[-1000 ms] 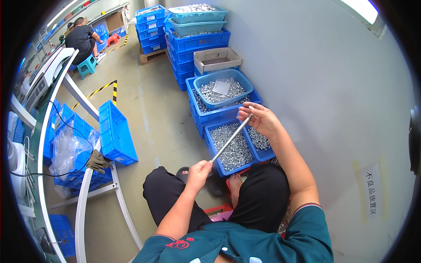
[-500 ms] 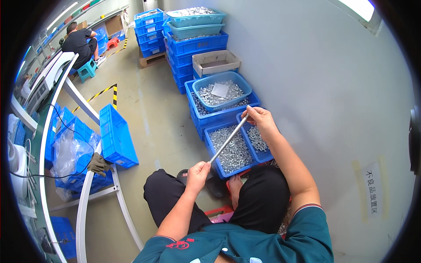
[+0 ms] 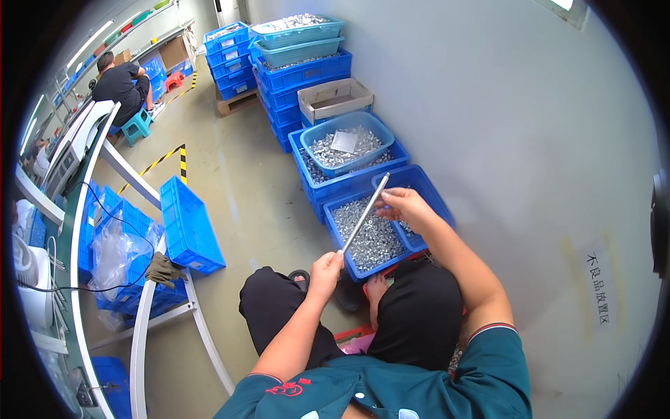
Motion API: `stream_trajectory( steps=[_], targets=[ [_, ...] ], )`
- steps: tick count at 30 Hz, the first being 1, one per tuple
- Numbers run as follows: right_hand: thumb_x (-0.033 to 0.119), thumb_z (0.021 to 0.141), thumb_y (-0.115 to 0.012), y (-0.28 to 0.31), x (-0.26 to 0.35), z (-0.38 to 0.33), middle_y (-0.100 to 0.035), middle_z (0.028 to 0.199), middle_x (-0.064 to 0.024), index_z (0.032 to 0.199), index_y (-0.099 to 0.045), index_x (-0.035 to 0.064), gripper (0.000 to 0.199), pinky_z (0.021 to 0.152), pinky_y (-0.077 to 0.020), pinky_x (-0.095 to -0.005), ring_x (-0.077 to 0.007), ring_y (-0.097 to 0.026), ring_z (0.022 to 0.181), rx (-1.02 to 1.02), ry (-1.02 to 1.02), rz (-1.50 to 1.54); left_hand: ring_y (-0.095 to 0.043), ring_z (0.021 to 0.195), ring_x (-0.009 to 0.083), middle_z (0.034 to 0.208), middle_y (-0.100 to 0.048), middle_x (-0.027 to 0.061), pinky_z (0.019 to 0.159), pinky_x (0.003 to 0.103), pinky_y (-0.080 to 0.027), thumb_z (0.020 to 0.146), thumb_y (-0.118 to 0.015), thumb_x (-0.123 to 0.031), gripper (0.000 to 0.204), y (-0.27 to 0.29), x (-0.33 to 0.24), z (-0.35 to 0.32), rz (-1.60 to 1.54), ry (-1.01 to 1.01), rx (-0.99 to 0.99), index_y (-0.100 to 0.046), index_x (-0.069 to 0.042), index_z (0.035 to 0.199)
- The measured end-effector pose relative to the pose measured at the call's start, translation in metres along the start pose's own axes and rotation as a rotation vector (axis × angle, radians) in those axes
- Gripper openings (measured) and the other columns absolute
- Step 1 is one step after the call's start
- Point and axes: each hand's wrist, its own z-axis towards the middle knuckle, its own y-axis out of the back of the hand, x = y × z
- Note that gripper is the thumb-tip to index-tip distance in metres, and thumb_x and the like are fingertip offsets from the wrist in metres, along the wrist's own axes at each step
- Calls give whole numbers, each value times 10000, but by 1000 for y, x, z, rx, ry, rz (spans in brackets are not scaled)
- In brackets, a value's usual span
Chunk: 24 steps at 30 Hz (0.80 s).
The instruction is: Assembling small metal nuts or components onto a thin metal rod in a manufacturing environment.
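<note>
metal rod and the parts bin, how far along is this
Done: hard to tell; nothing visibly threaded on the metal rod. In hand: left hand grips its lower end, right hand is at its upper part. Left: the blue bin beneath looks full of small silver parts.

Silvery metal rod (image 3: 364, 213) over a blue bin (image 3: 347, 248) of shiny grey metal parts (image 3: 368, 241); teal sleeve (image 3: 499, 363), black trousers (image 3: 412, 314); yellow-black striped floor tape (image 3: 183, 155).
</note>
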Motion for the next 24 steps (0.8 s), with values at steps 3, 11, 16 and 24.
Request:
stream_trajectory(
  steps=[3,11,16,24],
  targets=[
    [175,845,-556,17,-44,-3,-639,945,-89,1078,-569,19,281,694,-487,-300,-171,-633,802,-137,132,-147,-366,492,41,555,-411,-53,451,207,-286,910,-507,-288,341,-8,13,9,16,47,46,-509,-61,657],
    [81,714,-609,-4,-90,-38,-503,694,-40,957,-619,176,261,514,-458,-347,-235,-563,611,-332,949,-1067,-501,546,143,578,-507,48,533,280,-390,892,-359,-554,608,-39,6,55,412,110,62,-598,-19,730],
    [70,705,-575,2,-106,-23,-500,661,-31,943,-630,161,260,482,-444,-339,-217,-552,559,-396,1011,-1028,-529,562,174,625,-538,85,531,316,-417,891,-326,-572,629,-79,-11,83,519,167,113,-558,12,902],
    [77,706,-580,47,-132,8,-547,683,-43,889,-639,153,207,517,-456,-360,-247,-572,608,-554,894,-925,-537,611,146,763,-577,91,563,288,-432,881,-464,-475,556,-80,-8,88,551,255,185,-518,32,1102]
  ],
)
